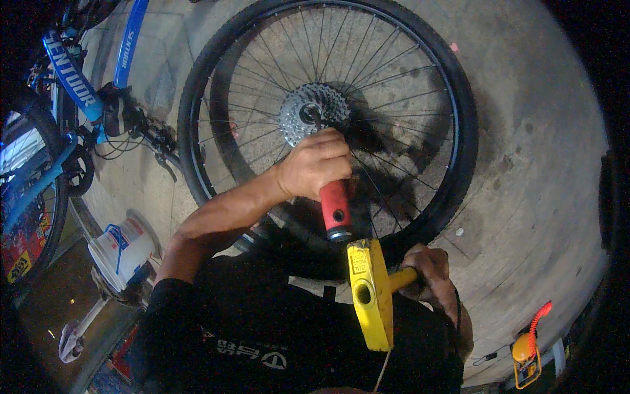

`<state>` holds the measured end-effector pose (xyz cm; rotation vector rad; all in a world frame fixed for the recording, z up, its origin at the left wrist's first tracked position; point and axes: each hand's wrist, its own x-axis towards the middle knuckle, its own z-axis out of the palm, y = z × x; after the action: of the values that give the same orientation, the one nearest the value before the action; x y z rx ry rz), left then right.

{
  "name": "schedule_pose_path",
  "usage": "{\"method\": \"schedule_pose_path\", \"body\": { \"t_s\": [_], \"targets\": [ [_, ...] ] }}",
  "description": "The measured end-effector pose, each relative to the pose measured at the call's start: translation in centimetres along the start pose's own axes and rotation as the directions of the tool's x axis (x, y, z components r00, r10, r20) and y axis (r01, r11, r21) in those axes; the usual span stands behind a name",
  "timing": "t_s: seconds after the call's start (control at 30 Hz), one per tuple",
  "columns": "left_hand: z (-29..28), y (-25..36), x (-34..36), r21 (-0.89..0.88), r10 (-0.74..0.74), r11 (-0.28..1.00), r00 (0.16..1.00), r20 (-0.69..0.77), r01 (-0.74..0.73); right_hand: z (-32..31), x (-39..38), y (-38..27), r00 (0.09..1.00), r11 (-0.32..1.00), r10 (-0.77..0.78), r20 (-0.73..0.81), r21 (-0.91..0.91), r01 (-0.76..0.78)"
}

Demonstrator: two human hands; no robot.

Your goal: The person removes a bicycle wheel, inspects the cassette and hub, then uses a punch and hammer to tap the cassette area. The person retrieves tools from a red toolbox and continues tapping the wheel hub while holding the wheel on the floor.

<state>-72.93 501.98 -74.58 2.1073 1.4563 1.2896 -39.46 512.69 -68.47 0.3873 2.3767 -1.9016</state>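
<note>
A bicycle wheel (464, 125) lies before me with its silver cassette (293, 118) facing up. My left hand (319, 164) is closed around a red-handled screwdriver (335, 203), whose dark shaft points at the middle of the cassette. Whether its tip touches is hard to see. The metal-capped butt of the handle faces me. In my right hand (428, 272) is the handle of a yellow hammer (372, 322). The hammer's head is close to the screwdriver's capped end, with a small gap showing between them.
A blue bicycle (77, 85) lies at the far left, its handlebar reaching toward the wheel. Below it stands a white bucket (128, 246) with a blue handle. An orange-yellow object with a red coiled piece (525, 348) is at the lower right on the concrete floor (525, 217).
</note>
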Motion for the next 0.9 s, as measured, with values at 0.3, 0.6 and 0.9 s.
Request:
{"method": "schedule_pose_path", "body": {
  "t_s": [0.3, 0.6, 0.9],
  "targets": [
    [0.2, 0.0, -0.1, 0.019, 0.032, 0.999, 0.999, -0.015, -0.031, 0.6, 1.6, -1.2, 0.983, 0.882, -0.181, -0.026, -0.446, 0.151],
    [0.3, 0.2, -0.7, 0.038, 0.038, 0.999, 0.999, 0.001, -0.038, 0.1, 1.0, 1.0, 0.97, 0.961, -0.233, 0.062, -0.136, 0.24],
    [0.7, -0.2, -0.1, 0.026, 0.055, 0.998, 0.998, -0.003, -0.055, 0.5, -0.3, 1.5, 0.97, 0.937, -0.242, 0.02, -0.254, 0.239]
  ]
}}
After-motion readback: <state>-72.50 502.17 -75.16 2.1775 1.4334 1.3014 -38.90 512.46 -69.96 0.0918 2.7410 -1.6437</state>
